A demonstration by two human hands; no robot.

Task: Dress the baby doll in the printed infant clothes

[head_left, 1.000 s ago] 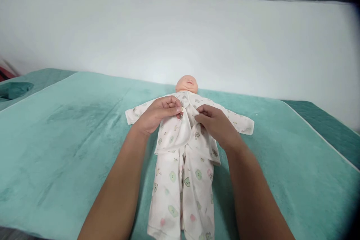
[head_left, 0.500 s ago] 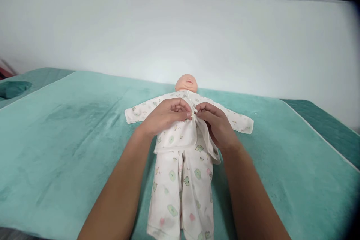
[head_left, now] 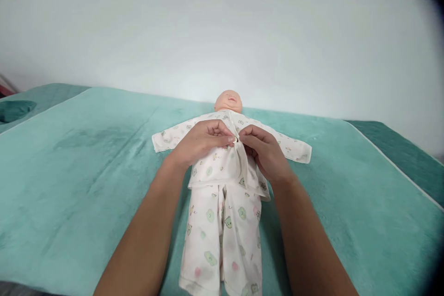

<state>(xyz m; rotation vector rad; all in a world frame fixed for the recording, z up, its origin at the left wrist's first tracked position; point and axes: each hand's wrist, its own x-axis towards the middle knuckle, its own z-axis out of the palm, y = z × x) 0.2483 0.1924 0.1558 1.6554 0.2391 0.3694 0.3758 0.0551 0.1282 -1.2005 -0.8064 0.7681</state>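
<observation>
A baby doll (head_left: 228, 101) lies on its back, its head toward the wall, in a white printed shirt (head_left: 215, 166) and matching trousers (head_left: 204, 236). At the chest, my left hand (head_left: 210, 138) pinches one front edge of the shirt between thumb and fingers. Close beside it, my right hand (head_left: 262, 145) grips the other front edge, the fingertips of both hands nearly touching. A small pale button (head_left: 236, 140) shows between them; whether it is through a buttonhole I cannot tell. Below the hands the two front edges overlap loosely.
Under the doll spreads a teal padded cover (head_left: 86, 194) with darker side strips (head_left: 395, 148). A white wall (head_left: 222, 41) rises behind it. At the far left is a dark green round-edged thing (head_left: 15, 110).
My left hand has brought its shirt edge rightward to meet the other edge. Both hands now come together at the chest, and the gap in the shirt front has narrowed.
</observation>
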